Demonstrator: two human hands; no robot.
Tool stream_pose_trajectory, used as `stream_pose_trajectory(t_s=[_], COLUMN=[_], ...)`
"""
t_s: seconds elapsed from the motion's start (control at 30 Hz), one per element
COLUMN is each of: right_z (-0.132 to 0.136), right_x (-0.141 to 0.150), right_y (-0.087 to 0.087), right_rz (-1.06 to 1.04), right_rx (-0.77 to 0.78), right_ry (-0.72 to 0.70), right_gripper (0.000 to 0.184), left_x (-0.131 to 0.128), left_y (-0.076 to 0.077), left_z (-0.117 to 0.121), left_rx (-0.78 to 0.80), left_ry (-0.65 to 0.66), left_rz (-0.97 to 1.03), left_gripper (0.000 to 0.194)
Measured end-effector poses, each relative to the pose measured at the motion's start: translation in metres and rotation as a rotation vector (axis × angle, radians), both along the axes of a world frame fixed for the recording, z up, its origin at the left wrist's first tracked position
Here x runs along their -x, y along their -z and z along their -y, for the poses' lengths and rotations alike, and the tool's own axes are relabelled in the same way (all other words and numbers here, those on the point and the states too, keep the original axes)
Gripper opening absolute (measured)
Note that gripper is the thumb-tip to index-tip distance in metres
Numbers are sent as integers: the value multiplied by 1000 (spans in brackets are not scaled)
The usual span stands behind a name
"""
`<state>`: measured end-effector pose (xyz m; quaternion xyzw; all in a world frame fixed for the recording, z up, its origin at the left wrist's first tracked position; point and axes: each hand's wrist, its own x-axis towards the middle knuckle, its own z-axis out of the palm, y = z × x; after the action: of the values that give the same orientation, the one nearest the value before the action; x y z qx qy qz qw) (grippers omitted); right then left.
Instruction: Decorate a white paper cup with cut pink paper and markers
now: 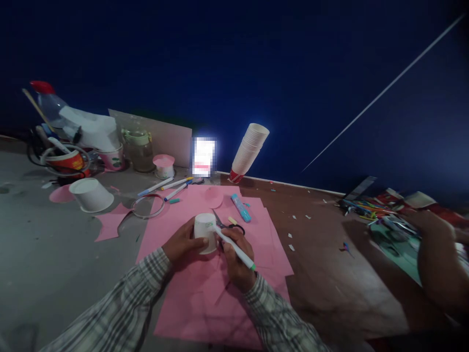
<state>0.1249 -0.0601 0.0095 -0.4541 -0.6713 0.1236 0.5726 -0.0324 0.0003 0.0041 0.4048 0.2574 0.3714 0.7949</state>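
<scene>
Above pink paper (271, 249) on the desk (322, 278), in the head view, the left hand (183, 242) clamps its fingers around a green-marked white cup (202, 224); the right hand (240, 266) grips a marker (237, 250) between its fingers, tip at the cup's side. Scissors (241, 228) lie just behind, near a blue tube (240, 207).

The paper (190, 303) is pink, the cup (202, 229) white marked with green, the marker (237, 250) white and green, the sleeves (117, 298) plaid.
</scene>
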Motion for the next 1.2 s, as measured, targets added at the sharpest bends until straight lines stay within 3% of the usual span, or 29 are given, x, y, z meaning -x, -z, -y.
stream_pose_trajectory(t_s=[0.27,0.53,0.83,0.97,1.2], right_z=[0,1,-5,-7,-1], right_x=[0,-1,-3,0,4], right_y=[2,2,19,18,13], right_rz=[-6,-10,-305,-240,-109], right_rx=[40,53,149,175,132], right_ry=[8,8,66,56,-1], right_gripper=[20,20,37,32,31], left_x=[2,1,3,4,3], left_y=[5,-2,8,11,9], left_z=[-3,0,-7,-12,-7], left_rx=[-25,-11,-63,-114,-56], left_ry=[-9,-3,-69,-85,-89], left_rz=[-33,-15,-62,-97,-43], left_gripper=[55,50,55,56,60])
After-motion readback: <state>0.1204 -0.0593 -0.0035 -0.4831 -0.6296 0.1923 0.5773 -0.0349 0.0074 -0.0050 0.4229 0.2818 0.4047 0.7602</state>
